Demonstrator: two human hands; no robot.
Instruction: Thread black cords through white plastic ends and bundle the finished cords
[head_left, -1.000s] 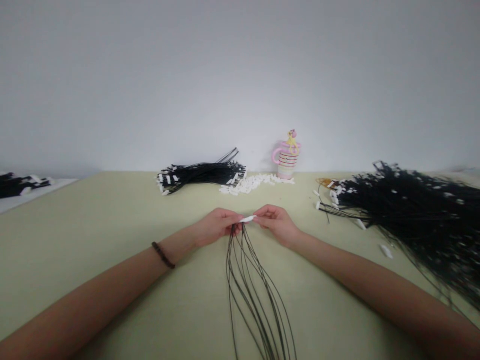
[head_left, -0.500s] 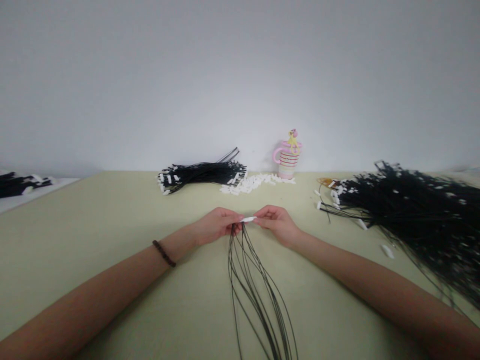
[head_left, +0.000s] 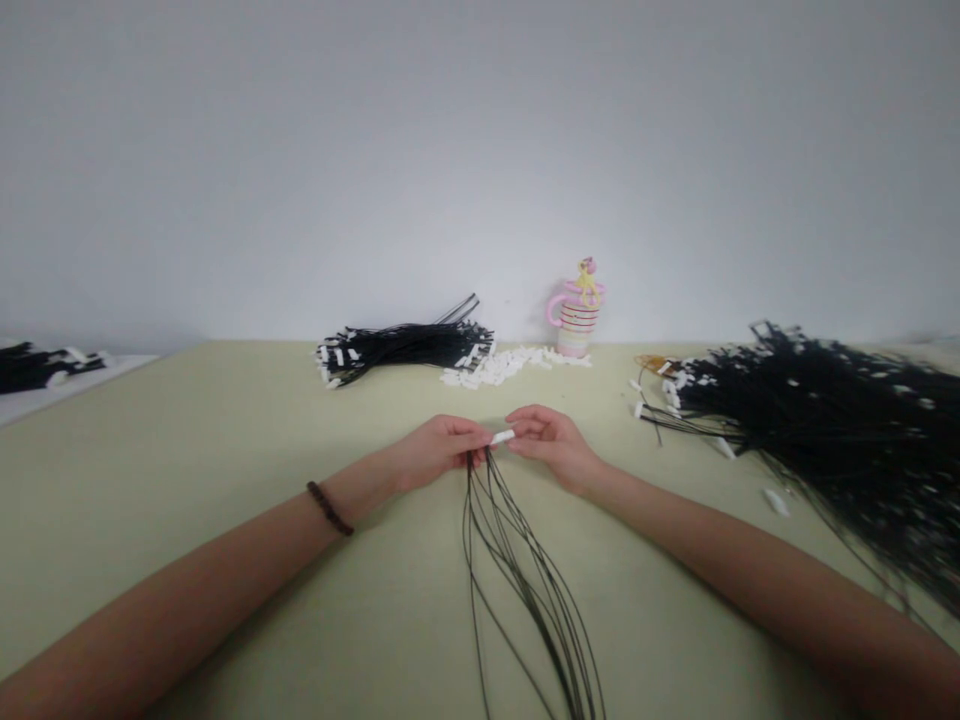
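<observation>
A small white plastic connector [head_left: 502, 437] is pinched at its left end by my left hand [head_left: 444, 450], thumb on top. Several thin black wires [head_left: 551, 590] hang from it and trail toward me over the table. The connector's left part and the wire ends are hidden behind my left fingers. On the other side, my right hand [head_left: 551, 447] has its thumb and forefinger parted around the connector's free right end. Whether a fingertip still touches it is hard to tell.
Loose white connectors [head_left: 495, 370] lie heaped by the wall, between a bundle of black wires [head_left: 409, 347] and a striped pink mug [head_left: 577, 325]. A large pile of black wires [head_left: 832, 420] spreads at right. A stray connector [head_left: 776, 502] lies before it. More wires [head_left: 45, 367] are far left.
My right thumb and forefinger have spread apart from their pinch on the connector. The connector's right end shows more and tilts slightly up. My left hand has shifted slightly right.
</observation>
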